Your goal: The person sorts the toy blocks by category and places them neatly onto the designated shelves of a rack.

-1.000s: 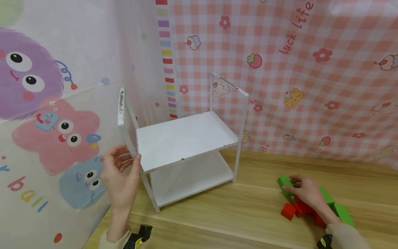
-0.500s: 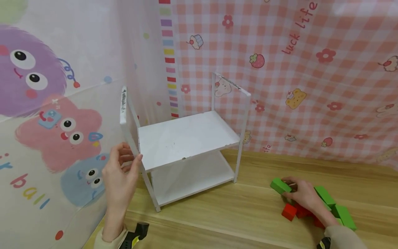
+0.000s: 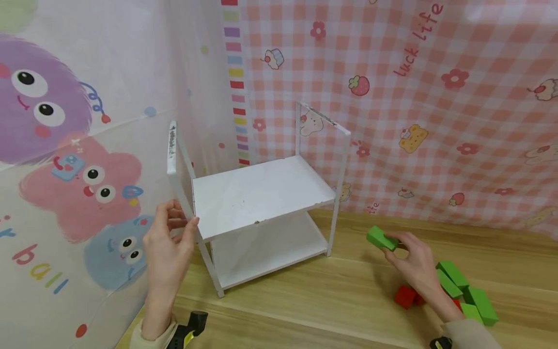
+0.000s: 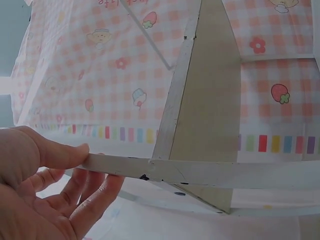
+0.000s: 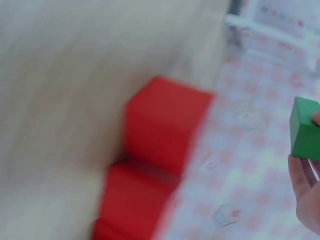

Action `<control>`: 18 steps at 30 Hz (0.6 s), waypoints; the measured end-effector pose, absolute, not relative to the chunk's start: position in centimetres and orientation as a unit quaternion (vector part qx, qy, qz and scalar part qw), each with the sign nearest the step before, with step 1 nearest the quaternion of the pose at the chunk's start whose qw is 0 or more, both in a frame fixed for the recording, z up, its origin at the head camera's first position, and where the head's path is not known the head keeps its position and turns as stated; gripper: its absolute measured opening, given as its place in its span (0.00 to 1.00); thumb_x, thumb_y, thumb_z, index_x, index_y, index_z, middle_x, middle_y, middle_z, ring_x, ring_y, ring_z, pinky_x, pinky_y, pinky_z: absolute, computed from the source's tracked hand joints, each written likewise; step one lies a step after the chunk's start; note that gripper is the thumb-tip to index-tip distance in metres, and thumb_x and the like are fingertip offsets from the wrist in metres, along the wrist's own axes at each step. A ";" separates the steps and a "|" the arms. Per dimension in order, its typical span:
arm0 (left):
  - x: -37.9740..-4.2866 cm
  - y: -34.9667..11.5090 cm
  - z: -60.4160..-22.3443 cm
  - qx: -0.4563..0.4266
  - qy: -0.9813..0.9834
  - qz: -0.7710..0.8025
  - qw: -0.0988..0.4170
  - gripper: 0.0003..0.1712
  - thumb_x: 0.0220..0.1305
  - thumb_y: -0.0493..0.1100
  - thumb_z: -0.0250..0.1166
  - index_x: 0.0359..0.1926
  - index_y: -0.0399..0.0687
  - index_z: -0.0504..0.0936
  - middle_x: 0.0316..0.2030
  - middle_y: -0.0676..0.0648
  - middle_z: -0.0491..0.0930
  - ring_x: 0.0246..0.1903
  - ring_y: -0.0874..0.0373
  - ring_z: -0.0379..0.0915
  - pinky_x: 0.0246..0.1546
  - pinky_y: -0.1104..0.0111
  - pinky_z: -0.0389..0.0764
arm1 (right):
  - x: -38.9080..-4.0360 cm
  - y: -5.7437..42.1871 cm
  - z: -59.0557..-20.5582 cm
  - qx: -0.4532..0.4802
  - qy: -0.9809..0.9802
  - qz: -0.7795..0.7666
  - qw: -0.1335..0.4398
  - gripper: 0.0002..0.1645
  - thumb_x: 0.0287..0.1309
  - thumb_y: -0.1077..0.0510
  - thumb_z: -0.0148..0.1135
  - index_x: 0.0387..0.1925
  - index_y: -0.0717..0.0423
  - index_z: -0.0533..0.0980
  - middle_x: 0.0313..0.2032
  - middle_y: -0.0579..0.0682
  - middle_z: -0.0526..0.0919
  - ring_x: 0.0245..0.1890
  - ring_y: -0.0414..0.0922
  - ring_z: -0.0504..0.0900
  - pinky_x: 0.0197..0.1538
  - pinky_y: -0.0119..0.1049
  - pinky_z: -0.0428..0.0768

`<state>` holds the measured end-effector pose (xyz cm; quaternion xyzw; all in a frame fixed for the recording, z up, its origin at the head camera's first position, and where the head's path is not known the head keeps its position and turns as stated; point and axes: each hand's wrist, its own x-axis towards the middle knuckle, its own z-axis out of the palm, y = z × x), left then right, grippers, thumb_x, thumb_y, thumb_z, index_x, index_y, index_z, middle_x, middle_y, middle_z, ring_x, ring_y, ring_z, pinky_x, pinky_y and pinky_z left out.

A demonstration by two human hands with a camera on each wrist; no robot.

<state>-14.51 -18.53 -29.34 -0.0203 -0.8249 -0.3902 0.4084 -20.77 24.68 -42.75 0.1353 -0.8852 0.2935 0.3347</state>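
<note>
Left hand (image 3: 167,249) pinches the rack (image 3: 261,196); right hand (image 3: 414,261) grips one lifted green block (image 3: 378,237); other blocks (image 3: 481,304) at four o'clock remain unlifted.

Soft light, hazy right wrist view, red blocks (image 5: 162,129) blurred (green block (image 5: 303,132) crisper)

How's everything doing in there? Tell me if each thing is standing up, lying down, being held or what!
White shelf: standing upright, paint chipped in places
Left hand: gripping the shelf's side
Right hand: pinching a green block
That green block: held
Other green blocks: lying on the table
Red blocks: on the table, partly hidden by the arm
Pink checked cloth: hanging, a bit wrinkled
</note>
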 end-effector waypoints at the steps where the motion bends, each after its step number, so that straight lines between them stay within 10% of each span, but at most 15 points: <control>1: -14.5 -18.5 -29.3 -0.021 -0.826 -0.389 0.407 0.17 0.56 0.30 0.65 0.46 0.32 0.70 0.34 0.35 0.78 0.34 0.42 0.80 0.30 0.51 0.82 | -20.7 24.3 -42.4 0.143 -0.875 0.301 0.353 0.21 0.39 0.69 0.72 0.41 0.60 0.81 0.39 0.55 0.84 0.34 0.36 0.79 0.38 0.14 0.72; 10: -14.4 -18.4 -29.0 -0.016 -0.831 -0.397 0.389 0.17 0.57 0.30 0.64 0.46 0.33 0.70 0.35 0.36 0.77 0.35 0.44 0.80 0.30 0.89 0.69 | -19.6 19.7 -38.4 0.222 -0.780 0.355 0.465 0.20 0.37 0.70 0.71 0.39 0.59 0.84 0.40 0.57 0.85 0.43 0.19 0.74 0.47 0.11 0.69; 18: -14.3 -18.5 -28.8 -0.013 -0.839 -0.385 0.385 0.17 0.57 0.30 0.64 0.46 0.33 0.70 0.35 0.36 0.78 0.35 0.42 0.80 0.33 0.49 0.81 | -19.2 15.3 -35.2 0.297 -0.749 0.374 0.459 0.20 0.39 0.69 0.72 0.41 0.60 0.83 0.43 0.58 0.84 0.41 0.47 0.82 0.51 0.14 0.72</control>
